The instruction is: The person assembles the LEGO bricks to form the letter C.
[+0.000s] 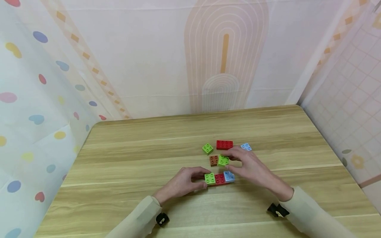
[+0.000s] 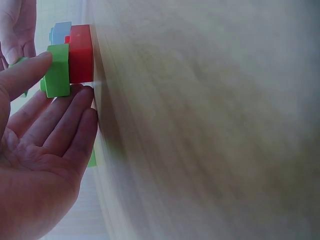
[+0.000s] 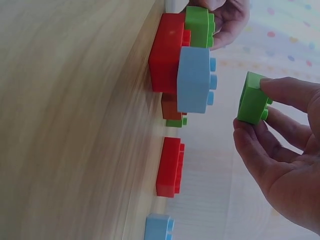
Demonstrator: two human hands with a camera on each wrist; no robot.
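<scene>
My left hand (image 1: 185, 180) steadies the left end of a small built row, pinching a green brick (image 1: 209, 178) between thumb and fingers. That green brick sits on a long red brick (image 1: 219, 178), and a light blue brick (image 1: 229, 177) is mounted at the red brick's right end. Studs of the red brick show between the two. Another green brick (image 3: 252, 100) is pinched by my right hand (image 1: 250, 167), raised off the table beyond the row, with its hollow underside towards the row in the right wrist view.
Behind the row lie a brown brick (image 1: 213, 160), a loose green brick (image 1: 207, 148), a long red brick (image 1: 224, 144) and a light blue brick (image 1: 246, 146) partly behind my right hand. The wooden table (image 1: 125, 172) meets patterned cloth at the back and sides.
</scene>
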